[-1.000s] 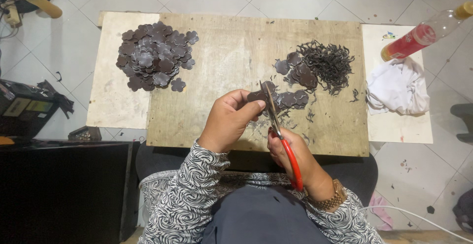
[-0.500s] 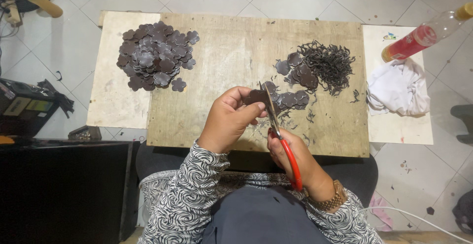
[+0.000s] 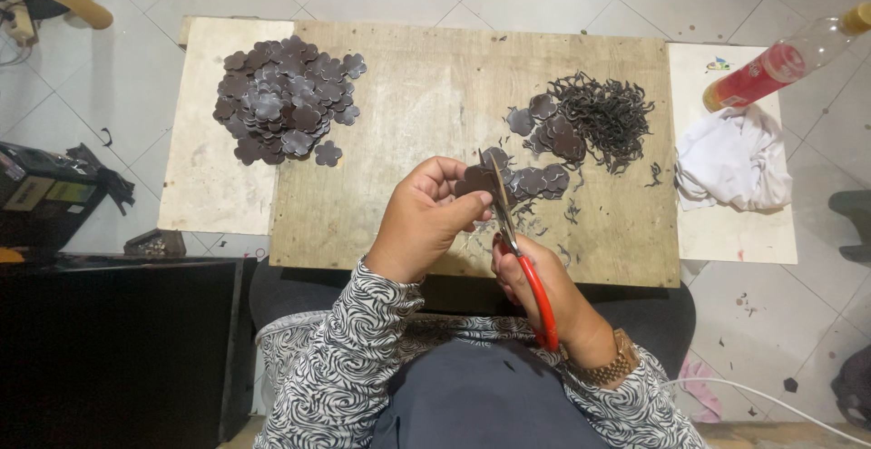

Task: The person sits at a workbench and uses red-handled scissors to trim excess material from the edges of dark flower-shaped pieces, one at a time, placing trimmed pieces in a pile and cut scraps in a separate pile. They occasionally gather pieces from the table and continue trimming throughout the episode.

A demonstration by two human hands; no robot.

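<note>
Left hand (image 3: 426, 218) over the middle of the wooden worktop (image 3: 435, 95), fingers closed on a dark flower-shaped cutout (image 3: 474, 180), pinched at its left edge. Cutout held just above the board, at the tips of the left fingers.

Right hand (image 3: 535, 290) just right of and below the left, fingers closed round the red handles of the scissors (image 3: 517, 249). Blades point up and away, running along the right edge of the held cutout, touching it or nearly so; cannot tell how far the blades are parted.

Just beyond the fingers, to the right: a few loose cutouts (image 3: 535, 180) flat on the board. Farther up and right: heap of thin dark trimmings (image 3: 603, 113), more cutouts at its left edge.

Well to the left of the left hand: large pile of cutouts (image 3: 286, 95), lying across the seam between the board and a pale panel (image 3: 204, 186).

Far right of the right hand: white cloth (image 3: 730, 159) on another pale panel, with a clear bottle of red liquid (image 3: 780, 63) lying tilted above it.

Both sleeves in black-and-white swirl print; gold-coloured watch (image 3: 612, 367) on the right wrist.
</note>
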